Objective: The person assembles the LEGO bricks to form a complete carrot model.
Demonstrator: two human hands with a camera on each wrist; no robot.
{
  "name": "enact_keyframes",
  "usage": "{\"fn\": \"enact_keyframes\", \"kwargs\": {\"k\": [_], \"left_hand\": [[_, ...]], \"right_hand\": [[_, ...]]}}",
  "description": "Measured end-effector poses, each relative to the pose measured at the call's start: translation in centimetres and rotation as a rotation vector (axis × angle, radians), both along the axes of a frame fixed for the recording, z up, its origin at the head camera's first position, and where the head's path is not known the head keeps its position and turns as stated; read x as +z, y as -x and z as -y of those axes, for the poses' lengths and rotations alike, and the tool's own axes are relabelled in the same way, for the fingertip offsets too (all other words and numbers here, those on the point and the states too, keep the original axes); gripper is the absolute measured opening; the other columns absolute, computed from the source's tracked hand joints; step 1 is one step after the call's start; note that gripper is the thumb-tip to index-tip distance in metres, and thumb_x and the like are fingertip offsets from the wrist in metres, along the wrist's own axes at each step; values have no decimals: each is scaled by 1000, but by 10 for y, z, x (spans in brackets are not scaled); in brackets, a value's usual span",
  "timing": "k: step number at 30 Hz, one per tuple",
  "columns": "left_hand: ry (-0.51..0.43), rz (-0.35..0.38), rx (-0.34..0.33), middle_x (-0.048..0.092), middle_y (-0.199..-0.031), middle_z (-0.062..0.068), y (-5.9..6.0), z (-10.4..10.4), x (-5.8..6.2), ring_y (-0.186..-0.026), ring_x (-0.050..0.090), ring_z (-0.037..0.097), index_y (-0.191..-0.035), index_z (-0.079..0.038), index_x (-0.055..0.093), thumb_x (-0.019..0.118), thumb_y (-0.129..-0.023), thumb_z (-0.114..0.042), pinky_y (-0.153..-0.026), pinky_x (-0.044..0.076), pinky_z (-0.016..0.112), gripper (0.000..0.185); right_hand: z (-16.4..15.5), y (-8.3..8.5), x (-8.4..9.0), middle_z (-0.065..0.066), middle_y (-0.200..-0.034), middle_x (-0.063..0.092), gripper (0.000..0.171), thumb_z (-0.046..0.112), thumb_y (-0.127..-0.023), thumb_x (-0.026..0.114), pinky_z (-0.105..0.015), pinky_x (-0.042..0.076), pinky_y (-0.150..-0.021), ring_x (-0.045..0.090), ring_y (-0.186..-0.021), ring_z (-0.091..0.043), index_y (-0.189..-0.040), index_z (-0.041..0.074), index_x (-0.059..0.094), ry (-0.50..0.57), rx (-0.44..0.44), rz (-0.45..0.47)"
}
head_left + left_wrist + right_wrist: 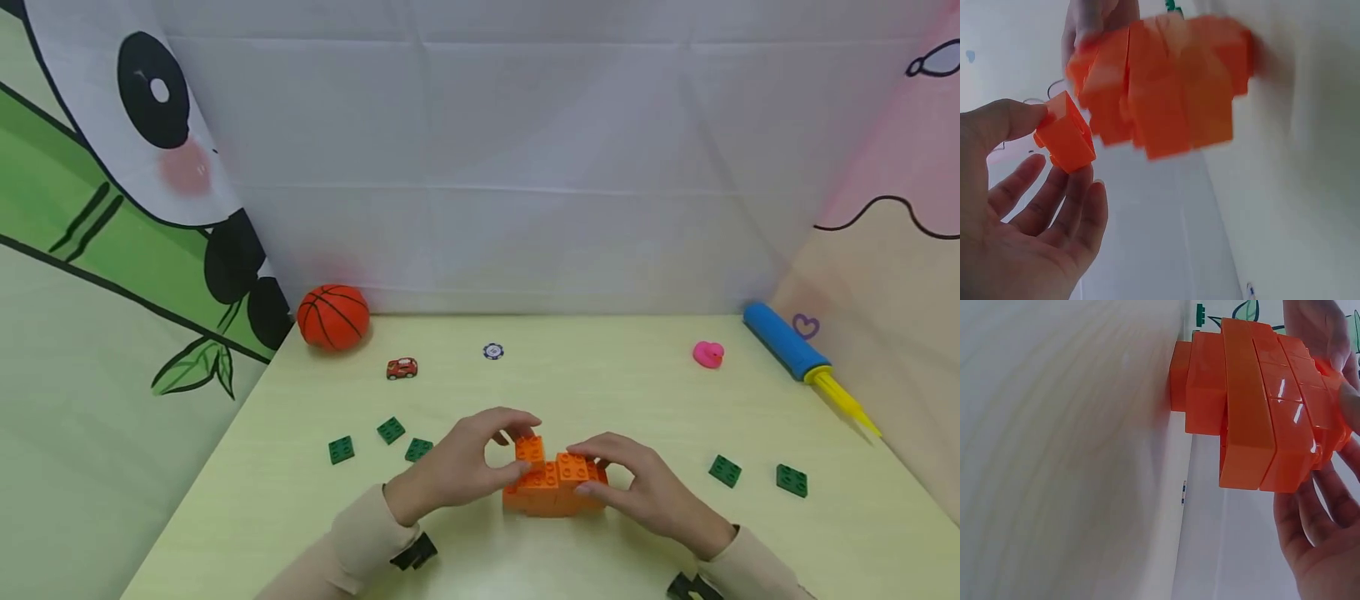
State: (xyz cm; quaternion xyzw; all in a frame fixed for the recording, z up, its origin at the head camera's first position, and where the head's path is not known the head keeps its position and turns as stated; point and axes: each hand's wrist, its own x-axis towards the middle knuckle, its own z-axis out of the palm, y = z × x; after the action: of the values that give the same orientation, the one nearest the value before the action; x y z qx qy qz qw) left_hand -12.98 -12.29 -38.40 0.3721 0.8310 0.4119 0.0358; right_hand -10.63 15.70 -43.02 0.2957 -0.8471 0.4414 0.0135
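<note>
An orange toy brick (1063,134) is pinched between the thumb and fingers of my left hand (461,462). It is held just above the left part of a stepped block of stacked orange bricks (551,502), apart from it in the left wrist view. My right hand (637,483) grips the right end of that block, thumb on the near side and fingers on the far side and top. Seen from the right wrist, the block (1250,412) has several layers, narrower toward the table. Shiny studs show on its upper face in the head view.
Green bricks lie left (341,450) and right (725,471) of the hands. Farther back are a small basketball (333,317), a red toy car (402,368), a poker chip (493,352), a pink duck (708,354) and a blue-yellow pump-like toy (787,342). Printed cloth (525,167) hangs behind the table.
</note>
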Motion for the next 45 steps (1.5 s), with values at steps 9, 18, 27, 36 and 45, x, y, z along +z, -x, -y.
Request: {"fn": "enact_keyframes", "kwargs": {"k": [9, 18, 27, 36, 45], "left_hand": [[-24, -34, -13, 63, -119, -6, -14, -10, -11, -105, 57, 7, -131, -14, 59, 72, -92, -14, -92, 53, 28, 41], [-31, 6, 9, 62, -120, -8, -16, -12, -14, -106, 58, 6, -131, -16, 59, 72, -93, -18, -95, 51, 26, 40], [46, 30, 35, 66, -118, -5, -18, -15, -8, -108, 62, 9, -135, -16, 52, 73, -92, -19, -98, 52, 33, 48], [99, -34, 3, 62, -119, -3, -16, -14, -8, -109, 61, 9, -139, -11, 49, 73, -93, -21, -96, 52, 26, 53], [167, 77, 54, 65, -122, -1, 0, 34, -20, -113, 60, 17, -142, -21, 50, 68, -93, -45, -98, 50, 43, 57]], "right_hand": [[2, 2, 0, 13, -118, 66, 40, 30, -90, 74, -29, 55, -82, 60, -98, -7, -129, 30, 64, 20, 17, -44], [2, 2, -1, 13, -116, 66, 39, 29, -90, 74, -26, 54, -81, 60, -96, -7, -128, 30, 64, 20, 22, -51], [3, 1, -2, 11, -114, 67, 37, 24, -90, 75, -27, 54, -78, 59, -94, -7, -127, 21, 67, 39, 35, -86], [3, 2, -3, 10, -113, 67, 39, 20, -90, 75, -28, 54, -76, 59, -92, -7, -127, 23, 66, 63, 46, -119], [1, 3, -2, 12, -119, 66, 40, 26, -90, 75, -28, 55, -80, 60, -98, -7, -128, 29, 65, 26, 21, -65]]}}
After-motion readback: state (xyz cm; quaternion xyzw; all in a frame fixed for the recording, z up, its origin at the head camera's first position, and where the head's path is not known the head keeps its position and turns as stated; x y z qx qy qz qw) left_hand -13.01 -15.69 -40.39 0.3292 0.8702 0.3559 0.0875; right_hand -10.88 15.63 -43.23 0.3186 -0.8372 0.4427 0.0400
